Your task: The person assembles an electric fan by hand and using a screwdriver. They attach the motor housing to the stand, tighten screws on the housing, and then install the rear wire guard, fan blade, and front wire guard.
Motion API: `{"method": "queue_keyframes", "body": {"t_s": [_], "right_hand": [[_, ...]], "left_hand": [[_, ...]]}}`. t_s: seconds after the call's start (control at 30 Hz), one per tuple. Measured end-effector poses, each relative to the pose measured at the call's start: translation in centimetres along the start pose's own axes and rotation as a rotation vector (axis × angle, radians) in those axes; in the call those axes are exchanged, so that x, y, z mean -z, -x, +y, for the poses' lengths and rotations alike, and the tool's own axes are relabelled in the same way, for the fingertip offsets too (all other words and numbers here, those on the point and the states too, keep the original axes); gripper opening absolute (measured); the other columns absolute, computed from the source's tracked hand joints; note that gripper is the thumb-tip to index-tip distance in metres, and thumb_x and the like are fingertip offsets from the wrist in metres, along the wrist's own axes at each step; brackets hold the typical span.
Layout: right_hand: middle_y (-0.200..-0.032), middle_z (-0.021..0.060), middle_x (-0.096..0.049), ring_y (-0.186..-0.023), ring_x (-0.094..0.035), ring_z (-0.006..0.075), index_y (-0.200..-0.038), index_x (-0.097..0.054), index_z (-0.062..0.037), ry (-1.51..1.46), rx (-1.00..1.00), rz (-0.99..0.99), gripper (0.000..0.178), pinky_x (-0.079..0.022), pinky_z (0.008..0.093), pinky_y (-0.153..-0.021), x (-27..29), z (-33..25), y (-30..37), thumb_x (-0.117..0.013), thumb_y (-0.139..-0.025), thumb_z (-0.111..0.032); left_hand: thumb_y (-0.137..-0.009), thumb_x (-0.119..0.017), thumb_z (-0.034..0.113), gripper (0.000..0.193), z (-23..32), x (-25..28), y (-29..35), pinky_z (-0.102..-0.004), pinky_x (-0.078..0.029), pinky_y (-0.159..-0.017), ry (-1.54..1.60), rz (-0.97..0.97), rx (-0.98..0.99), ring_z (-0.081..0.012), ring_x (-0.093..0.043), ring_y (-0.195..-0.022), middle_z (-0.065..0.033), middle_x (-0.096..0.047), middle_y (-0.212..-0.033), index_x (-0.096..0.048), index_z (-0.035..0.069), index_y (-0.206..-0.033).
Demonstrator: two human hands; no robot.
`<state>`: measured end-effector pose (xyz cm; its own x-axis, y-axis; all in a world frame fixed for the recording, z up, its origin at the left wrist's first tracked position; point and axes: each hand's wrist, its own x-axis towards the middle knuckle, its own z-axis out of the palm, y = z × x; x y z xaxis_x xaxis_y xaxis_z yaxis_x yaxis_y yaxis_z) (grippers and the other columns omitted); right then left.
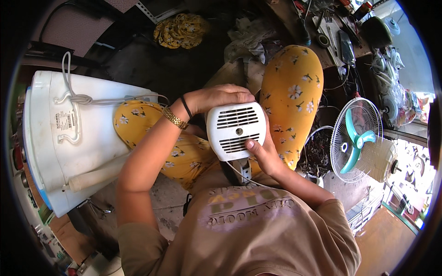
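A white fan motor housing (pixel 237 130), rounded and with two sets of dark vent slots and a hole in the middle, is held above my lap. My left hand (pixel 224 97) is closed over its far upper edge, the fingers partly hidden. On the near right side my right hand (pixel 264 154) grips it, thumb pressed across the lower slots and the other fingers out of sight behind. Below the housing, a metal bracket (pixel 244 170) and a thin pale cable (pixel 235 169) show between my thighs.
At left stands a white appliance (pixel 103 96) with its grey cord (pixel 83 98) looped on a hook. A caged fan with teal blades (pixel 359 138) is at right. Tools lie on a workbench (pixel 329 39) at far right; yellow floral cloth (pixel 180 31) lies on the dark floor ahead.
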<state>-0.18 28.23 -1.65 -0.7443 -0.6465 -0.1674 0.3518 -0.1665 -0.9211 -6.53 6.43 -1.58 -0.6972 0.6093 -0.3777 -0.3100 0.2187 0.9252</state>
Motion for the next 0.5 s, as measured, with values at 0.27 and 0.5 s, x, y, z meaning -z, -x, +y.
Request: {"method": "queue_keyframes", "body": {"t_s": [0.27,0.5], "right_hand": [[-0.147,0.0229,-0.02,-0.137,-0.024,0.0305,-0.146,0.001,0.0036,0.017,0.033,-0.002,0.1,-0.021,0.0405,-0.112,-0.1,0.3,0.0,-0.066,-0.085,-0.038],[-0.144,0.0246,-0.023,-0.135,-0.026,0.0315,-0.145,0.0,0.004,0.031,0.061,0.016,0.102,-0.022,0.04,-0.111,-0.5,0.3,-0.2,-0.071,-0.081,-0.029]], "left_hand": [[-0.096,-0.046,0.045,0.052,0.9,0.2,0.8,-0.0328,-0.038,-0.1,-0.121,0.017,-0.013,-0.0218,-0.051,-0.115,-0.0121,-0.056,-0.118,-0.057,0.003,-0.124],[-0.097,-0.042,0.041,0.05,-0.5,0.2,1.3,-0.032,-0.037,-0.1,-0.1,0.0,-0.026,-0.0209,-0.051,-0.114,-0.0109,-0.054,-0.118,-0.054,0.002,-0.127]]}}
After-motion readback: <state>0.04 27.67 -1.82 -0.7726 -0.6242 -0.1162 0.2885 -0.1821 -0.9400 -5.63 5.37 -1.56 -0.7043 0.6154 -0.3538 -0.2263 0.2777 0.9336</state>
